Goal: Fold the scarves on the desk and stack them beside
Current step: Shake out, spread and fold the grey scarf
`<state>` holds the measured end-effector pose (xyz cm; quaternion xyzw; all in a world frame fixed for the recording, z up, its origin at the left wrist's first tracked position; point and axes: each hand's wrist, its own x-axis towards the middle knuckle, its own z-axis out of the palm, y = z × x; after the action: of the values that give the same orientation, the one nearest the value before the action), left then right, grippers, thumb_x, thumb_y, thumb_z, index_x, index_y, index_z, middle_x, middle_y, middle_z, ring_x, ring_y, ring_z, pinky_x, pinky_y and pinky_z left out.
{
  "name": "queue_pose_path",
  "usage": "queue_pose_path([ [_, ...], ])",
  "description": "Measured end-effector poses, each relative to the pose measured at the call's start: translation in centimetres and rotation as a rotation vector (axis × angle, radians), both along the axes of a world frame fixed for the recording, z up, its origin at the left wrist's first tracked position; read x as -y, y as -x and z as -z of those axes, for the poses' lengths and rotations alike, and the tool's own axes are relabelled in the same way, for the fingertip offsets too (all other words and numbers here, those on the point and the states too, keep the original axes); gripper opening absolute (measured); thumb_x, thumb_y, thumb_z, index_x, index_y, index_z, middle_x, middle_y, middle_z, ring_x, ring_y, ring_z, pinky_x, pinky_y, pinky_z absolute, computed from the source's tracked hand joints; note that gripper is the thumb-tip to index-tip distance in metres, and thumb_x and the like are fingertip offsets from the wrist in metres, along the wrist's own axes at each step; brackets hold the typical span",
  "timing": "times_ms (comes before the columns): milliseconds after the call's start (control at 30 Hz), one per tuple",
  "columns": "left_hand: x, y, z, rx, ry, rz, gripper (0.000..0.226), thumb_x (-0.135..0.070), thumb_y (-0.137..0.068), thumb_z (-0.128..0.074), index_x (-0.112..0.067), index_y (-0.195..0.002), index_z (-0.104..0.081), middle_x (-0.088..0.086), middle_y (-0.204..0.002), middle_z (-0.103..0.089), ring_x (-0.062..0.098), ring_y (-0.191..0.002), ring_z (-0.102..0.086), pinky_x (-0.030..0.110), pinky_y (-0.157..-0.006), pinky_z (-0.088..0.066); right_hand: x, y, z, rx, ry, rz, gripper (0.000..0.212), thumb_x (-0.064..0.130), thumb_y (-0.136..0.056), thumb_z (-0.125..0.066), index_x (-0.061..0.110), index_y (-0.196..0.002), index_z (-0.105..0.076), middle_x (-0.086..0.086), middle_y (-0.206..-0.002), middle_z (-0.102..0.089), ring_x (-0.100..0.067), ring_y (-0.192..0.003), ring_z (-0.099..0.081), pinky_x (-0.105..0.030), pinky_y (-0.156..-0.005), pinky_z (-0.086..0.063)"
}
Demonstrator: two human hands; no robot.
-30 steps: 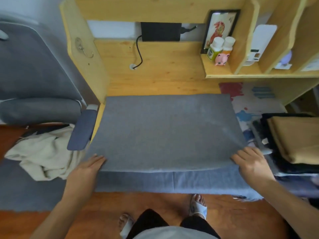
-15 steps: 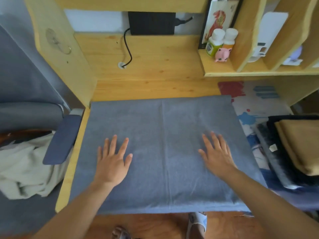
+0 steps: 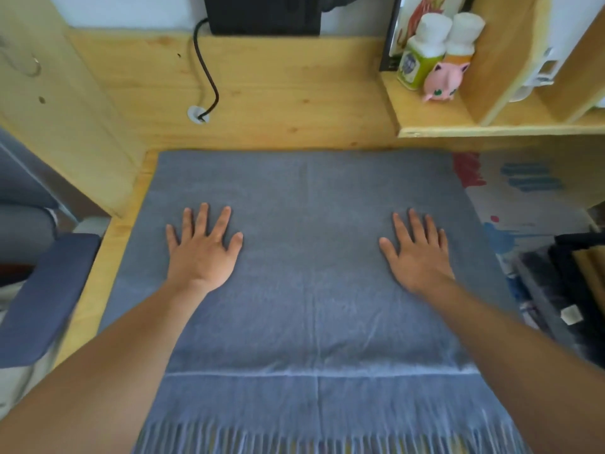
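- The grey scarf [image 3: 311, 290] lies spread flat across the wooden desk [image 3: 262, 93], folded over on itself, with its fringed end hanging off the near edge at the bottom of my view.
- My left hand [image 3: 203, 253] rests palm down on the left half of the scarf, fingers straight and fanned out, gripping nothing. The cloth sits directly under the fingers and palm and runs out past the fingertips toward the back of the desk.
- My right hand [image 3: 419, 257] does the same on the right half, flat, fingers loosely together and pointing away from me, nothing pinched. There's scarf all around it too.
- A faint crease runs front to back down the middle of the scarf, between the two hands.
- On the right, well apart from the hands, there's a stack of folded scarves [image 3: 569, 290], dark ones with a tan one on top, sitting on a paint-splattered mat [image 3: 523, 198].
- On the shelf [image 3: 458, 126] at back right stand two bottles [image 3: 438, 47] and a pink toy figure [image 3: 442, 81].
- A black cable [image 3: 206, 70] drops into a hole in the desk's back panel.
- The blue chair armrest [image 3: 42, 296] is just beside the desk on the left.
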<state>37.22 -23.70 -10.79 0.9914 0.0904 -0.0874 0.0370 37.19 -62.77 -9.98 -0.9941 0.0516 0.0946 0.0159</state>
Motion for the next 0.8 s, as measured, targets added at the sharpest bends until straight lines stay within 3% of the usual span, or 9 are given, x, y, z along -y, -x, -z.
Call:
queue_pose_path([
  [100,0.4,-0.7,-0.7,-0.015,-0.030,0.000,0.066,-0.067,-0.100,-0.015,-0.043,-0.161,-0.003,0.001,-0.172,0.002,0.032,-0.157,0.005,0.059,-0.124,0.001,-0.1,-1.7,-0.6,-0.058,-0.001,-0.011,0.070,0.064,-0.101,-0.019,0.032,-0.161,-0.005,-0.001,-0.170,0.001,-0.031,-0.155,0.004,-0.051,-0.125,0.002],
  [167,1.5,1.6,-1.8,0.037,-0.012,0.053,0.065,-0.060,-0.103,-0.025,-0.037,-0.162,-0.014,0.009,-0.171,-0.007,0.037,-0.157,-0.004,0.059,-0.124,-0.005,-1.1,0.0,-2.1,0.033,-0.007,-0.080,0.066,0.056,-0.103,-0.029,0.025,-0.161,-0.018,-0.008,-0.168,-0.011,-0.036,-0.154,-0.006,-0.054,-0.124,-0.005],
  [267,2.2,9.3,-4.1,0.159,0.129,0.148,0.061,-0.045,-0.095,-0.044,-0.022,-0.152,-0.046,0.020,-0.156,-0.042,0.044,-0.144,-0.035,0.060,-0.117,-0.030,-3.7,7.7,-4.4,0.269,-0.236,-0.324,0.054,0.041,-0.095,-0.046,0.010,-0.139,-0.055,-0.017,-0.142,-0.051,-0.040,-0.131,-0.045,-0.055,-0.110,-0.041],
  [333,0.9,15.9,-5.2,0.207,0.212,0.094,0.056,-0.037,-0.090,-0.050,-0.014,-0.141,-0.058,0.021,-0.143,-0.053,0.045,-0.132,-0.046,0.058,-0.109,-0.040,-6.0,13.5,-5.0,0.240,-0.376,-0.478,0.045,0.036,-0.087,-0.049,0.010,-0.120,-0.066,-0.012,-0.124,-0.061,-0.035,-0.115,-0.055,-0.048,-0.097,-0.053],
  [500,-4.4,28.7,-5.9,0.122,0.181,-0.150,0.045,-0.031,-0.086,-0.049,-0.008,-0.119,-0.069,0.013,-0.119,-0.062,0.036,-0.110,-0.058,0.052,-0.092,-0.051,-15.1,18.7,-5.6,0.048,-0.455,-0.680,0.043,0.029,-0.078,-0.052,0.014,-0.116,-0.066,-0.008,-0.123,-0.059,-0.030,-0.113,-0.057,-0.042,-0.089,-0.057],
  [633,-8.5,30.3,-4.5,0.154,0.117,-0.133,0.054,-0.036,-0.089,-0.043,-0.005,-0.127,-0.067,0.021,-0.132,-0.059,0.042,-0.120,-0.056,0.055,-0.097,-0.052,-24.9,17.8,-5.6,0.012,-0.430,-0.817,0.050,0.022,-0.067,-0.076,0.010,-0.115,-0.065,-0.012,-0.118,-0.060,-0.034,-0.108,-0.059,-0.044,-0.085,-0.057],
  [800,-9.7,30.8,-2.3,0.098,0.137,-0.026,0.051,-0.039,-0.097,-0.042,-0.020,-0.141,-0.061,0.014,-0.150,-0.050,0.034,-0.138,-0.047,0.051,-0.109,-0.046,-34.3,16.4,-4.4,0.031,-0.292,-0.900,0.049,0.022,-0.066,-0.081,0.012,-0.110,-0.063,-0.009,-0.109,-0.059,-0.031,-0.100,-0.057,-0.041,-0.082,-0.051],
])
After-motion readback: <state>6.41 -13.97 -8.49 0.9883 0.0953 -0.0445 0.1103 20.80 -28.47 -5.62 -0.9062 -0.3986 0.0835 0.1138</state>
